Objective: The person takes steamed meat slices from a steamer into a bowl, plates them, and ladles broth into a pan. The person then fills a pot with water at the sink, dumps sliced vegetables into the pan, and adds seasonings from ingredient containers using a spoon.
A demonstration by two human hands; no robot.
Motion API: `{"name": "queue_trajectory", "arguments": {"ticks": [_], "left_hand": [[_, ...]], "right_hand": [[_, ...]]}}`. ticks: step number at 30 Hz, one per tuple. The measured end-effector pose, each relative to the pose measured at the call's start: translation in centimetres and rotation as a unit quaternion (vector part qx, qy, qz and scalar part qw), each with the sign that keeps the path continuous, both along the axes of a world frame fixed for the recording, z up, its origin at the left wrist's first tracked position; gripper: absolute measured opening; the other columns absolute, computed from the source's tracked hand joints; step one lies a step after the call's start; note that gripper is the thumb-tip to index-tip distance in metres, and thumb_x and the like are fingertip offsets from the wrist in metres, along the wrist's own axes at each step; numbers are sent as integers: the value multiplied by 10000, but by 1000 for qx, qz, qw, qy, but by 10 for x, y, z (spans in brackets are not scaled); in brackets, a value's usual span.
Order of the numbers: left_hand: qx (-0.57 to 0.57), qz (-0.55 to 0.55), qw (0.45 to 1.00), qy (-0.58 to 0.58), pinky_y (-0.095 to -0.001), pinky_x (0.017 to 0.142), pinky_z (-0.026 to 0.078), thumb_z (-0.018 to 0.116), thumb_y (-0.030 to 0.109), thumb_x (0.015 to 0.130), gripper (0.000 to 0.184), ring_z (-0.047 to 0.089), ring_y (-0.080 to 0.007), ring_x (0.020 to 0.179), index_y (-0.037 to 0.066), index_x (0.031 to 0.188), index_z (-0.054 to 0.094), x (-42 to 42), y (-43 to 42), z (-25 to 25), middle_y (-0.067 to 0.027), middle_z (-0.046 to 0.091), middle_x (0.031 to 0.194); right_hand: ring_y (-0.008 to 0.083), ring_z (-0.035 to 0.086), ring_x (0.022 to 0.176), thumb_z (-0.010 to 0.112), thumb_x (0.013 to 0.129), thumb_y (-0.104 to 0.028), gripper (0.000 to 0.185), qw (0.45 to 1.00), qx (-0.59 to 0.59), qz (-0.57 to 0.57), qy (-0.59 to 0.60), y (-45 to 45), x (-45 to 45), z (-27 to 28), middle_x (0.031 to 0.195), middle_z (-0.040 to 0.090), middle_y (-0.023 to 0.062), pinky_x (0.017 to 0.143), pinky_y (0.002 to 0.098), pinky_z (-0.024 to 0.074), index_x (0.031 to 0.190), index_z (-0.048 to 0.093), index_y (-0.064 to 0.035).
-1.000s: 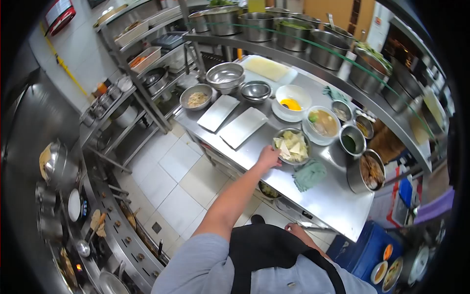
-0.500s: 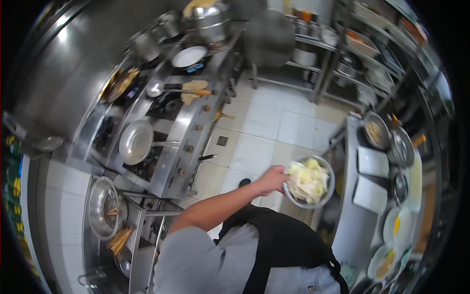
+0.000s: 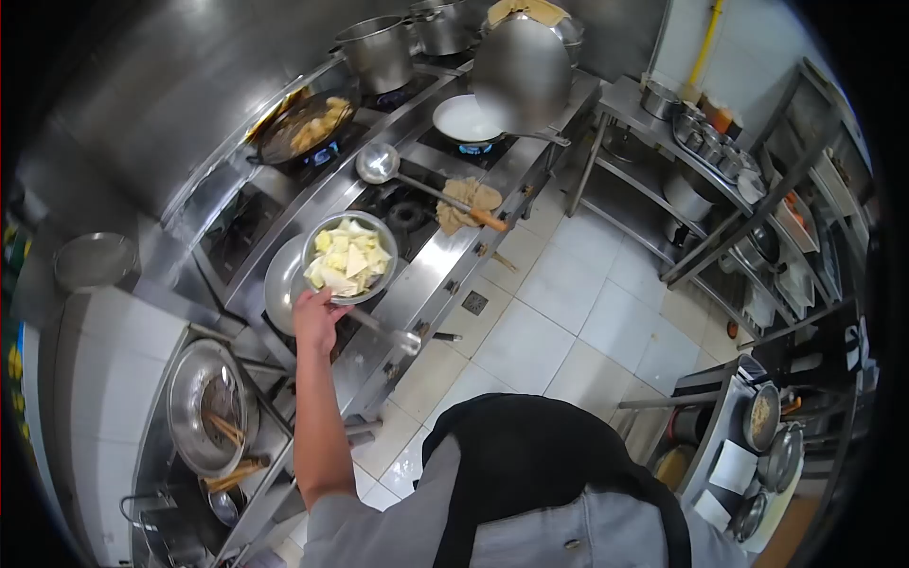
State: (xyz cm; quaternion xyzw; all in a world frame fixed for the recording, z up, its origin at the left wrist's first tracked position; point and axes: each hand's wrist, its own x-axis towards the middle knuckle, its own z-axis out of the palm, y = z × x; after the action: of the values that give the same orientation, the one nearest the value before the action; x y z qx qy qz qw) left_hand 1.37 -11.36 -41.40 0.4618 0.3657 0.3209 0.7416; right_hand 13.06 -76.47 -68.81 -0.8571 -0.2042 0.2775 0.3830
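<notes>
My left hand (image 3: 316, 322) grips the near rim of a metal bowl (image 3: 389, 271) filled with pale yellow and white cut pieces (image 3: 347, 257) that look like cabbage. The bowl is held over the stove, partly covering a frying pan (image 3: 280, 284) whose handle points right. Beyond it a ladle (image 3: 379, 164) with a wooden handle lies across a burner, beside a crumpled tan cloth (image 3: 458, 210). My right hand is out of view.
A dark wok (image 3: 308, 131) with food and a white pan (image 3: 466, 119) sit over blue flames. Metal pots (image 3: 376, 57) stand behind. A large steel basin (image 3: 204, 407) is at the left, shelves (image 3: 644, 194) at the right, and a counter (image 3: 705, 445) with bowls lower right.
The view has swung from the counter to the stove. My left hand has lifted the bowl from the counter and carried it across the aisle to above the frying pan.
</notes>
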Motion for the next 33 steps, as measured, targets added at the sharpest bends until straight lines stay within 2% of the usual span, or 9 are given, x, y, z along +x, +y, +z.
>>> {"name": "queue_trajectory", "arguments": {"ticks": [10, 13, 17, 19, 22, 25, 27, 30, 33], "left_hand": [[41, -33, 999, -1, -442, 696, 600, 503, 32, 914, 154, 683, -303, 834, -55, 1040, 525, 250, 63, 7, -200, 636, 997], [85, -29, 996, 25, -434, 624, 603, 518, 32, 892, 121, 686, -298, 776, -44, 985, 534, 357, 79, 10, -189, 646, 948], [155, 6, 983, 96, -435, 559, 598, 538, 25, 835, 75, 673, -295, 719, -15, 894, 561, 482, 87, 17, -158, 651, 870], [195, 18, 971, 137, -415, 523, 580, 521, 15, 787, 55, 660, -280, 679, -11, 778, 569, 535, 101, 8, -155, 644, 782], [322, 27, 904, 281, -446, 596, 560, 506, 18, 746, 100, 660, -339, 695, -46, 727, 582, 593, 109, 5, -217, 647, 757], [569, 67, 708, 414, -506, 811, 482, 532, 84, 730, 187, 617, -472, 848, -75, 772, 621, 633, 109, -6, -292, 637, 804], [575, 36, 679, 454, -502, 803, 493, 537, 92, 747, 190, 628, -451, 866, -67, 802, 626, 652, 114, -7, -283, 646, 942], [642, -21, 591, 488, -469, 832, 512, 518, 67, 779, 245, 626, -415, 931, -57, 959, 628, 670, 127, -6, -254, 536, 1266], [689, -27, 545, 477, -465, 829, 516, 504, 68, 797, 245, 628, -411, 936, -62, 966, 626, 682, 128, 3, -236, 538, 1277]], "right_hand": [[229, 653, 677, 595, 801, -186, 242, 981, -105, -17, 163, 83, 185, 16, 692, 632, 135, 526, 361, 524, 865, 667, 36], [255, 668, 769, 627, 779, -157, 214, 956, -74, 263, -104, 48, 250, -70, 812, 667, 135, 590, 368, 551, 891, 675, 20], [288, 663, 875, 698, 723, -149, 244, 961, -175, -42, 210, 35, 329, -12, 935, 678, 130, 706, 389, 553, 928, 687, -16], [318, 644, 957, 801, 612, -163, 374, 892, -266, 362, -44, 3, 377, -73, 1016, 674, 134, 849, 415, 516, 956, 692, -67], [307, 634, 950, 862, 528, -209, 433, 916, -309, 254, -19, 4, 433, -77, 953, 679, 107, 828, 405, 505, 892, 672, -73], [307, 626, 937, 869, 496, -227, 427, 930, -269, 225, -113, 13, 477, -36, 920, 675, 103, 811, 399, 500, 829, 657, -66], [319, 612, 977, 845, 586, -224, 503, 904, -287, 294, -115, 13, 497, -36, 1008, 635, 166, 795, 419, 493, 993, 641, -11], [338, 621, 875, 835, 578, -207, 415, 918, -252, 285, -113, 16, 501, -25, 885, 640, 169, 748, 424, 493, 891, 645, -12], [314, 633, 862, 823, 562, -188, 363, 902, -280, 317, -87, 13, 499, -28, 840, 653, 143, 758, 400, 508, 844, 648, -38]]}}
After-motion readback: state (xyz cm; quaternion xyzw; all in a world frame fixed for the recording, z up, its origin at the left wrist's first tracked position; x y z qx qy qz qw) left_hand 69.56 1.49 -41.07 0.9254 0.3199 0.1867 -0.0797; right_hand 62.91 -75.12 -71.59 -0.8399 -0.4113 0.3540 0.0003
